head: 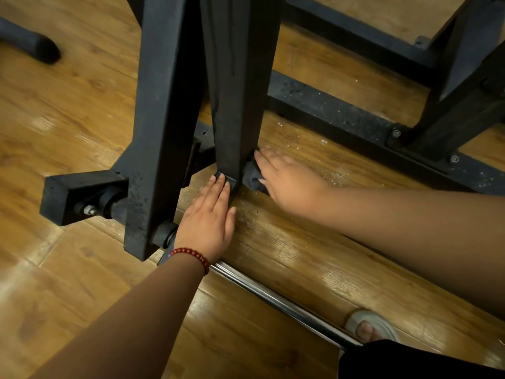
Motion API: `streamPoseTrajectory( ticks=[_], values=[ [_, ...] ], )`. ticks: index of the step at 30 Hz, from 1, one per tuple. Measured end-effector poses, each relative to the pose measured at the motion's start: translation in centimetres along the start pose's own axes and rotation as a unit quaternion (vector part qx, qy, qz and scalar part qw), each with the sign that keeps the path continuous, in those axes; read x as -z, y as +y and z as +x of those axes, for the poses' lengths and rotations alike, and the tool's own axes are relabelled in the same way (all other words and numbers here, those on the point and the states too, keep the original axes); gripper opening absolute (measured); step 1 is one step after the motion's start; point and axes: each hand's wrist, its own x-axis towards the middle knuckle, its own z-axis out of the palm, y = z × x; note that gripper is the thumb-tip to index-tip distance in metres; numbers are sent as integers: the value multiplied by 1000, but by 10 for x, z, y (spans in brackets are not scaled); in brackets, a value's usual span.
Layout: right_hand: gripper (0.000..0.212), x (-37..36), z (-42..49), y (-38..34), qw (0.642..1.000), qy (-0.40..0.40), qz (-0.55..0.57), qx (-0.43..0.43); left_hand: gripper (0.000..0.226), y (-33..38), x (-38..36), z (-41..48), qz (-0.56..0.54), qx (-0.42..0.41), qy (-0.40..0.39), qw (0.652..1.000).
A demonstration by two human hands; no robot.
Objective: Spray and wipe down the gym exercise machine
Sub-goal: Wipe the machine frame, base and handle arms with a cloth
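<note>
The black steel frame of the gym machine [237, 86] rises from the wooden floor in the middle of the view. My right hand [287, 181] presses a dark grey cloth [252, 177] with flat fingers against the foot of the middle upright, on its right side. My left hand [210, 222], with a red bead bracelet at the wrist, lies flat with straight fingers touching the front of the same upright's foot. Most of the cloth is hidden under my right hand. No spray bottle is in view.
A dusty black base rail [341, 116] runs along the floor to the right, bolted to another upright [461, 86]. A chrome bar [273, 296] lies on the floor near me. My sandalled foot [369, 328] is at the lower right. A padded roller [35, 42] sits at the upper left.
</note>
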Motion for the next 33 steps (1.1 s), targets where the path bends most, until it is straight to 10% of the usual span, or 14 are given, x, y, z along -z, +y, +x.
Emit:
streamPoseTrajectory(
  ticks=[25,33],
  values=[
    [59,-23,-51,29,1000,25,-12,-7,55,59,24,20,0,-152,51,987],
    [63,-35,-118,39,995,35,26,-85,70,75,21,54,125,-130,-89,980]
  ],
)
